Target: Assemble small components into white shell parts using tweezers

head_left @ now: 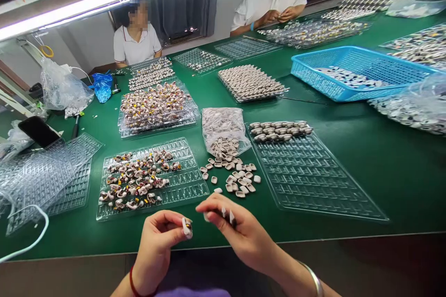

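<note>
Between thumb and forefinger, my left hand [158, 236] pinches a small white earbud-like part [187, 228] with dark and yellowish innards showing. Close by on the right, my right hand [240, 229] pinches a small beige cap [206, 216] at its fingertips. Dark-and-white pieces [228, 216] also show among its curled fingers; their kind is unclear. Loose beige caps [240, 178] lie beyond the right hand, spilling from a clear plastic bag [223, 123]. Ahead of the left hand, a clear tray [188, 185] carries many earbud-like parts with yellow and red bits.
At right is a clear slotted tray [317, 181] with rows of dark-and-beige pieces [278, 131]. Stacked filled trays [155, 106], a beige-filled tray [251, 82] and a blue basket [313, 79] stand farther back. A phone [40, 131] leans at left. Two people sit across the table.
</note>
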Available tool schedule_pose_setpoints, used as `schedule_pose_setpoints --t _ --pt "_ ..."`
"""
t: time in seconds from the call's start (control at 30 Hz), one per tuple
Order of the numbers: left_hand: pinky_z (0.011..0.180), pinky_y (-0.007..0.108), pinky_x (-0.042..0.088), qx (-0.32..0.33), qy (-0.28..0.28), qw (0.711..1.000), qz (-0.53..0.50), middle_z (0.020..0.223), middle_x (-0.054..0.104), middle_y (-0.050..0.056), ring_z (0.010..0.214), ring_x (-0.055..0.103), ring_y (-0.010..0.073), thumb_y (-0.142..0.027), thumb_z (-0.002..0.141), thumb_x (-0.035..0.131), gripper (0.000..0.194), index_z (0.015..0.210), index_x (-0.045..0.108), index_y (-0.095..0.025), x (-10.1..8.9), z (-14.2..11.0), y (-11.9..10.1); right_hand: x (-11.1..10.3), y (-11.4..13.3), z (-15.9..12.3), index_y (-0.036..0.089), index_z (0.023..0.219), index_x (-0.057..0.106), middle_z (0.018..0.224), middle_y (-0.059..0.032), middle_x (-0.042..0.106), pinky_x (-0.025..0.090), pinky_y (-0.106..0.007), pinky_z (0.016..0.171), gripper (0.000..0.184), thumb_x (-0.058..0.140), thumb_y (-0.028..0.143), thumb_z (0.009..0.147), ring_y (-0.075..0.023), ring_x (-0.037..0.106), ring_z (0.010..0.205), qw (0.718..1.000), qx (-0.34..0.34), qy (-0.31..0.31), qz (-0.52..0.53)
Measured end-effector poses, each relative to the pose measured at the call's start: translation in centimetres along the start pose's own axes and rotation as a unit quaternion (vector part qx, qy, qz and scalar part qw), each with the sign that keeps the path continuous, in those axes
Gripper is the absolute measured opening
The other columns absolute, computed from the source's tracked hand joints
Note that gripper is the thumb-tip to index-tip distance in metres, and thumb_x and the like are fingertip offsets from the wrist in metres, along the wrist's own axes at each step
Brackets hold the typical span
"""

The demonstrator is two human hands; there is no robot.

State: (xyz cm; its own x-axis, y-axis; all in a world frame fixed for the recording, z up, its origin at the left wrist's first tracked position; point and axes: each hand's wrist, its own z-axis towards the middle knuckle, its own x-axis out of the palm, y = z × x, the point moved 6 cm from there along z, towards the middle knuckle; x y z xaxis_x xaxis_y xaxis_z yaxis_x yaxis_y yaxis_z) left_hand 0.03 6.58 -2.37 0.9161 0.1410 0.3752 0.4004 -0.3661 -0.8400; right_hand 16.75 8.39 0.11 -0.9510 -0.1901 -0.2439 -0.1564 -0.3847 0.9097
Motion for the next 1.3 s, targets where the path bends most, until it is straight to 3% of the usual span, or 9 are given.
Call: schedule_pose_setpoints --t 0.17,0.3,0.63,0.87,1.03,1.17,1.3 --pt "0.059 0.02 0.051 -0.007 0.016 1.0 -0.001 0.062 0.073 0.002 0.058 0.062 0.0118 -0.012 0.048 0.089 0.017 0.057 0.075 -0.015 0.4 -0.3 -0.1 1.7 -0.1 -0.7 0.017 0.081 0.066 0.07 -0.0015 0.063 0.051 -0.024 0.056 0.028 0.063 0.045 0.088 -0.0139 0.058 0.061 0.978 0.107 0.005 0.18" --pt "0.059 0.021 0.052 -0.004 0.021 1.0 -0.002 0.062 0.074 0.002 0.058 0.064 0.0124 -0.013 0.048 0.09 0.019 0.058 0.075 -0.015 0.4 -0.5 -0.2 2.3 -0.7 -1.0 0.016 0.084 0.067 0.066 -0.0012 0.066 0.053 -0.025 0.055 0.03 0.071 0.046 0.08 -0.014 0.06 0.058 0.962 0.153 -0.008 0.225" --pt "0.059 0.019 0.052 0.009 0.034 0.999 0.014 0.062 0.074 0.001 0.057 0.064 0.0116 -0.008 0.046 0.091 0.021 0.059 0.076 -0.016 0.5 -0.6 -0.2 1.9 -0.1 -0.8 0.017 0.082 0.072 0.07 -0.0028 0.068 0.053 -0.024 0.059 0.02 0.072 0.037 0.082 -0.0148 0.064 0.062 0.976 0.096 -0.013 0.196" --pt "0.062 0.019 0.052 0.023 0.045 0.998 0.048 0.064 0.075 0.001 0.061 0.066 0.0126 -0.011 0.052 0.09 0.018 0.063 0.078 -0.016 0.4 -0.7 -0.4 2.0 0.0 -0.8 0.02 0.082 0.073 0.071 -0.0026 0.068 0.052 -0.024 0.06 0.011 0.072 0.031 0.082 -0.0153 0.064 0.063 0.978 0.073 -0.016 0.196" --pt "0.068 0.02 0.054 0.036 0.059 0.997 0.046 0.073 0.077 0.002 0.069 0.069 0.0143 -0.014 0.059 0.087 0.015 0.072 0.08 -0.017 0.3 -0.7 -0.4 1.7 0.1 -1.0 0.021 0.082 0.074 0.07 -0.0014 0.068 0.049 -0.023 0.059 0.005 0.071 0.025 0.082 -0.0147 0.062 0.063 0.986 0.055 -0.052 0.151" --pt "0.064 0.018 0.054 0.029 0.039 0.999 0.019 0.071 0.078 0.002 0.066 0.069 0.0129 -0.014 0.056 0.089 0.018 0.071 0.08 -0.018 0.0 -0.7 0.1 2.0 -0.1 -1.1 0.021 0.082 0.073 0.07 -0.0006 0.066 0.048 -0.022 0.058 0.006 0.071 0.027 0.082 -0.0142 0.06 0.063 0.979 0.067 -0.071 0.182" --pt "0.063 0.017 0.054 0.031 0.016 0.999 -0.006 0.067 0.078 0.002 0.062 0.069 0.0121 -0.015 0.053 0.091 0.02 0.069 0.079 -0.017 0.2 -0.6 0.5 2.7 -0.7 -1.2 0.02 0.08 0.073 0.069 -0.0001 0.063 0.048 -0.022 0.06 0.012 0.072 0.032 0.082 -0.0134 0.059 0.063 0.959 0.127 -0.07 0.243"
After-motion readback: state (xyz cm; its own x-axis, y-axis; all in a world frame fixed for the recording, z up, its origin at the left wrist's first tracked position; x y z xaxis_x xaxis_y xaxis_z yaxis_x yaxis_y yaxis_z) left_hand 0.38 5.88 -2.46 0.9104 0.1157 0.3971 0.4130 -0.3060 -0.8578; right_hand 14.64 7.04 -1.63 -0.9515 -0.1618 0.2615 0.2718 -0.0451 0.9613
